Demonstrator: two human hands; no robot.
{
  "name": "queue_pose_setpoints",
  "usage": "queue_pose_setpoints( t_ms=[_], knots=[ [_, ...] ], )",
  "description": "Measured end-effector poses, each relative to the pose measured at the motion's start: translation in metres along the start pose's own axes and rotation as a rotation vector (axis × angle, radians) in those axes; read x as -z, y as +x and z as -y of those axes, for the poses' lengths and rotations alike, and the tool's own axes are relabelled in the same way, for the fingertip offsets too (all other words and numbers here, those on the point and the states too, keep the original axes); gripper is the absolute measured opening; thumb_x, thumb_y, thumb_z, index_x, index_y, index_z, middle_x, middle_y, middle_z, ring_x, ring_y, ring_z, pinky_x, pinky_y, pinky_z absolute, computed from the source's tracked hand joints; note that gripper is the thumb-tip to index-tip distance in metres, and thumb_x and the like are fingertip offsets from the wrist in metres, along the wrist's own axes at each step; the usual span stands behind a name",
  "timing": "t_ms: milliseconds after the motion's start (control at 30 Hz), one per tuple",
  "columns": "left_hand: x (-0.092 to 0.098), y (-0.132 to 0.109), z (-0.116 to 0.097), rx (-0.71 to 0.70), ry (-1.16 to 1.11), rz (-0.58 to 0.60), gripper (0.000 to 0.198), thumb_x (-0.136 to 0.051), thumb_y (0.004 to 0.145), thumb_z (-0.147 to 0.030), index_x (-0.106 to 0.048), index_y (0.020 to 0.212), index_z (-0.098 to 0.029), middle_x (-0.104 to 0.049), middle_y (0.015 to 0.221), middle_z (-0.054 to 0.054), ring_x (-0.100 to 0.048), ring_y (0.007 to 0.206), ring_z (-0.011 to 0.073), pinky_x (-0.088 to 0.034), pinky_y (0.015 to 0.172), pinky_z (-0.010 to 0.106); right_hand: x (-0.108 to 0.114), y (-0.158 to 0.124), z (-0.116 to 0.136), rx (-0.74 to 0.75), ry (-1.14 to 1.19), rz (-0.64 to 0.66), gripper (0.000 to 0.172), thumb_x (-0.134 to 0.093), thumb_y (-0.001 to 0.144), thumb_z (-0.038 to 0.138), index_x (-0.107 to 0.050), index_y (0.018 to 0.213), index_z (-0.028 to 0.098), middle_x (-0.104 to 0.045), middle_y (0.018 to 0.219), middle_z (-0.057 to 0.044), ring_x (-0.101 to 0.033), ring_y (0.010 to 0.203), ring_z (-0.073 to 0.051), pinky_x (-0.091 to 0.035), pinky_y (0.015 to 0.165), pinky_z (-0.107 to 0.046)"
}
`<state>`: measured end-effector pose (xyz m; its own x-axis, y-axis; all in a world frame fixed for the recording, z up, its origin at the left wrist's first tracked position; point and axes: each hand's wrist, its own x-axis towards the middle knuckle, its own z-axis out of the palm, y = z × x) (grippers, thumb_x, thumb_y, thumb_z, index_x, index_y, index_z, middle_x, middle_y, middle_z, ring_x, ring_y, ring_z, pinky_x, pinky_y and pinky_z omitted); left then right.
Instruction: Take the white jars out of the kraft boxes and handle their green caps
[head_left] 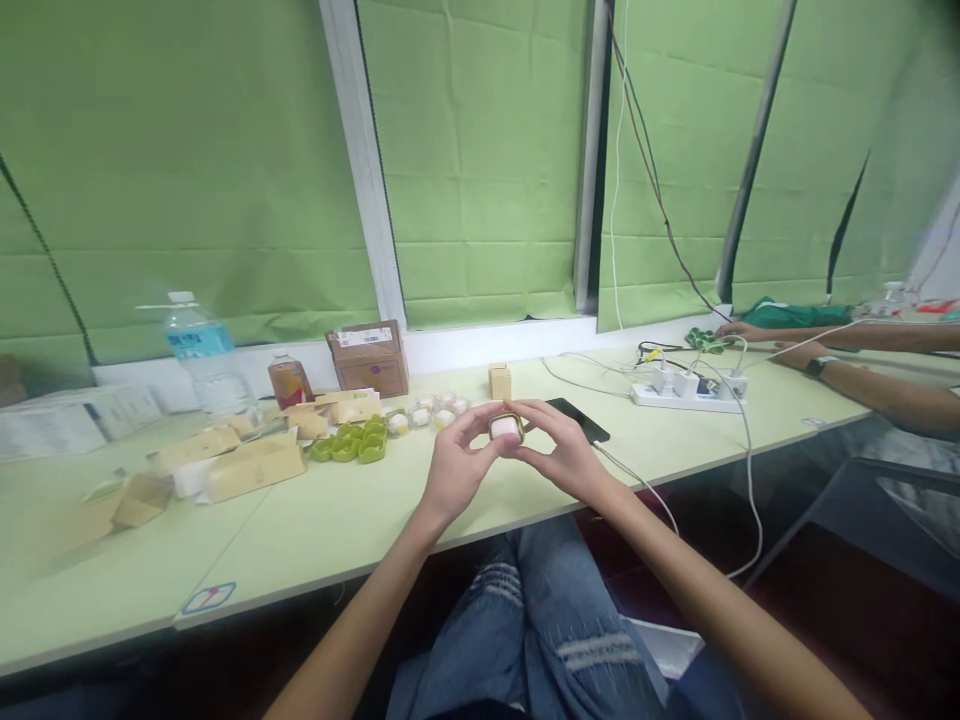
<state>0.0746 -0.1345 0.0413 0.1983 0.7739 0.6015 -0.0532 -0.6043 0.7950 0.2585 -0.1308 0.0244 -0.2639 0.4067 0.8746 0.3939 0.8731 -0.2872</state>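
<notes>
Near the table's front edge, my left hand (459, 462) and my right hand (559, 450) hold one small item (506, 428) between them. It has a pale pink face inside a dark green rim. Fingers and thumbs of both hands press on its sides. Just behind my hands stands a small tan cardboard box (500, 382). To the left of them lie several clear round packs (444, 418) with white and yellow contents, beside several green cup-like pieces (351, 443). A black phone (581, 420) lies behind my right hand, a white cable at its edge.
Opened tan cartons (255, 468) spread over the left, before a water bottle (202, 350), an amber bottle (289, 382) and a brown box (369, 360). A power strip (688, 398) with cables sits right. Another person's hands (791, 352) reach in at far right.
</notes>
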Motion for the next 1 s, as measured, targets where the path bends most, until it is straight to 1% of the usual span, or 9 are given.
queue_pose_setpoints(
  t_ms=[233,433,500,567,633,733,833,900,1000],
  knots=[
    [-0.004,-0.005,0.003,0.056,-0.048,0.065,0.053,-0.090,0.067,-0.025,-0.062,0.112,-0.020,-0.068,0.124,0.011,-0.065,0.121,0.0266,-0.063,0.090,0.037,0.003,-0.002,-0.003,0.032,-0.023,0.031,0.044,-0.067,0.093,0.018,-0.063,0.136,0.026,-0.071,0.124,-0.010,-0.068,0.115,-0.024,-0.057,0.099,-0.042],
    [0.002,-0.001,-0.003,0.083,-0.055,0.082,0.034,-0.079,0.082,-0.035,-0.063,0.107,-0.018,-0.070,0.119,0.012,-0.067,0.117,0.0251,-0.058,0.099,0.042,0.002,-0.001,-0.001,0.025,-0.010,0.027,0.041,-0.069,0.094,0.024,-0.064,0.135,0.027,-0.072,0.122,-0.009,-0.068,0.113,-0.024,-0.056,0.098,-0.040],
    [0.007,0.000,-0.004,0.118,-0.075,0.118,0.044,-0.086,0.073,-0.029,-0.063,0.109,-0.019,-0.068,0.125,0.013,-0.065,0.121,0.0267,-0.059,0.099,0.042,0.000,-0.003,-0.003,0.018,-0.026,0.017,0.040,-0.068,0.095,0.024,-0.064,0.135,0.027,-0.072,0.122,-0.009,-0.068,0.113,-0.024,-0.056,0.098,-0.040],
    [0.012,0.000,-0.007,0.187,-0.068,0.175,0.063,-0.093,0.063,-0.023,-0.061,0.118,-0.021,-0.067,0.128,0.013,-0.065,0.122,0.0284,-0.060,0.097,0.042,-0.004,-0.005,-0.005,0.019,-0.054,-0.007,0.040,-0.067,0.095,0.022,-0.065,0.135,0.028,-0.072,0.120,-0.009,-0.067,0.111,-0.024,-0.056,0.096,-0.040],
    [0.017,0.000,-0.012,0.277,-0.056,0.219,0.069,-0.092,0.066,-0.028,-0.059,0.126,-0.021,-0.072,0.119,0.013,-0.070,0.113,0.0273,-0.061,0.095,0.044,-0.009,-0.007,-0.006,0.036,-0.083,-0.025,0.043,-0.065,0.095,0.018,-0.064,0.136,0.029,-0.071,0.117,-0.008,-0.067,0.108,-0.024,-0.056,0.094,-0.040],
    [0.025,0.001,-0.018,0.375,-0.070,0.273,0.053,-0.081,0.080,-0.045,-0.065,0.122,-0.018,-0.076,0.096,0.010,-0.076,0.091,0.0242,-0.061,0.093,0.046,-0.018,-0.009,-0.004,0.066,-0.114,-0.009,0.051,-0.062,0.095,0.012,-0.060,0.142,0.033,-0.070,0.114,-0.008,-0.066,0.106,-0.023,-0.056,0.092,-0.040],
    [0.033,0.005,-0.019,0.380,-0.054,0.320,0.050,-0.082,0.079,-0.046,-0.069,0.116,-0.016,-0.076,0.094,0.009,-0.075,0.090,0.0238,-0.062,0.090,0.045,-0.027,-0.011,0.002,0.082,-0.151,-0.010,0.061,-0.060,0.095,0.010,-0.051,0.149,0.037,-0.066,0.116,-0.008,-0.063,0.109,-0.024,-0.055,0.094,-0.042],
    [0.041,0.009,-0.018,0.364,0.002,0.292,0.055,-0.087,0.073,-0.042,-0.069,0.118,-0.016,-0.076,0.097,0.009,-0.073,0.090,0.0231,-0.061,0.087,0.042,-0.030,-0.012,0.005,0.058,-0.173,-0.033,0.069,-0.058,0.095,0.011,-0.040,0.157,0.037,-0.062,0.128,-0.010,-0.058,0.121,-0.026,-0.052,0.101,-0.045],
    [0.060,0.016,-0.015,0.340,0.098,0.127,0.056,-0.091,0.066,-0.039,-0.067,0.112,-0.016,-0.075,0.102,0.009,-0.072,0.091,0.0225,-0.059,0.087,0.041,-0.035,-0.014,0.006,-0.059,-0.128,-0.024,0.072,-0.061,0.095,0.017,-0.033,0.160,0.032,-0.052,0.145,-0.013,-0.048,0.137,-0.028,-0.046,0.112,-0.050]
  ],
)
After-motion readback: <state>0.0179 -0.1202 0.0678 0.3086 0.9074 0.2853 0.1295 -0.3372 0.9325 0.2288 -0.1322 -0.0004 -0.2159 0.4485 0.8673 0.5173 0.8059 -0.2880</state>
